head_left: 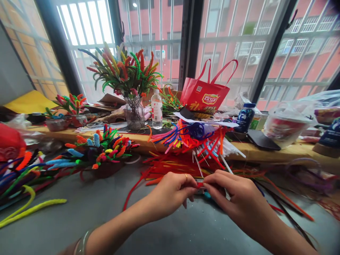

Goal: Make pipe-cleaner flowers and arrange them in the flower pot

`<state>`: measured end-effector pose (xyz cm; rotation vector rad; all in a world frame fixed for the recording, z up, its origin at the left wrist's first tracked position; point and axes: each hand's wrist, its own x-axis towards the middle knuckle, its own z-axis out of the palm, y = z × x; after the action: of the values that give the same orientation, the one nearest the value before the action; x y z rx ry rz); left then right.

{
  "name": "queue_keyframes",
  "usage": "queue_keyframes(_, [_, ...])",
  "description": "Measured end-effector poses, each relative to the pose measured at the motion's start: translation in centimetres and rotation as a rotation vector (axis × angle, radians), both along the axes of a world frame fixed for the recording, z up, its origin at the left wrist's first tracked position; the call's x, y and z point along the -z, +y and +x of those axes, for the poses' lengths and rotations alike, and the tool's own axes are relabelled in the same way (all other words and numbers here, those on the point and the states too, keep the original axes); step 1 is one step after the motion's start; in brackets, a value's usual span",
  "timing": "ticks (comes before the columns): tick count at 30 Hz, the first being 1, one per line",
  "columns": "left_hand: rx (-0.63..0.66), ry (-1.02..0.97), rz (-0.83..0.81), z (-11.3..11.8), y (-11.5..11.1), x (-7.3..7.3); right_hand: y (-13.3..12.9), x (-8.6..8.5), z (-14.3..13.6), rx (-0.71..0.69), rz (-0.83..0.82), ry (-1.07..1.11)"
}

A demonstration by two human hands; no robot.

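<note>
Just in front of the pile, my left hand (172,193) and my right hand (233,194) meet with fingertips pinched together. Between them is a short red pipe cleaner piece (199,185), mostly covered by the fingers. Thin silvery wires (197,164) stand up right behind the fingertips; whether they touch them I cannot tell. A white stick (226,165) slants down behind my right hand. Beyond the hands lies a heap of red pipe cleaners (172,164), with a mixed-colour bundle (183,136) above it. A small turquoise thing (207,194) shows partly under the right fingers.
At left sit a pot of colourful pipe cleaner stems (103,147) and loose yellow-green stems (39,207). Along the wooden ledge (143,141) stand a glass vase (135,115), a clear bottle (156,111), a red bag (204,94), a blue bottle (244,117) and a dark phone-like slab (262,140).
</note>
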<state>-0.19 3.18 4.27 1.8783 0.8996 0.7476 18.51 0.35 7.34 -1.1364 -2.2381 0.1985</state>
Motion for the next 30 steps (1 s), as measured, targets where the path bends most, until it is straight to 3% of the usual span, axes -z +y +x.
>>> queue_keyframes(6, [-0.035, 0.067, 0.071, 0.0, -0.3, -0.3, -0.6, 0.3, -0.5, -0.022, -0.054, -0.048])
queue_keyframes(10, [-0.051, -0.074, -0.045, -0.3, 0.2, -0.8, -0.2, 0.0, -0.3, -0.02, -0.199, 0.025])
queue_keyframes(14, [0.067, -0.219, -0.224, -0.8, 0.5, -1.6, 0.8, 0.2, 0.2, -0.085, -0.373, 0.07])
queue_keyframes(19, [0.226, -0.123, -0.342, -1.3, -0.3, -2.3, 2.0, 0.8, 0.7, -0.188, -0.502, 0.109])
queue_keyframes(24, [0.305, 0.053, -0.314, -1.1, -1.3, -2.3, 1.7, 0.2, 0.7, -0.175, -0.369, 0.067])
queue_keyframes(30, [0.091, 0.151, -0.094, -0.3, -1.0, -1.3, 0.2, -0.8, 0.1, -0.137, -0.172, 0.024])
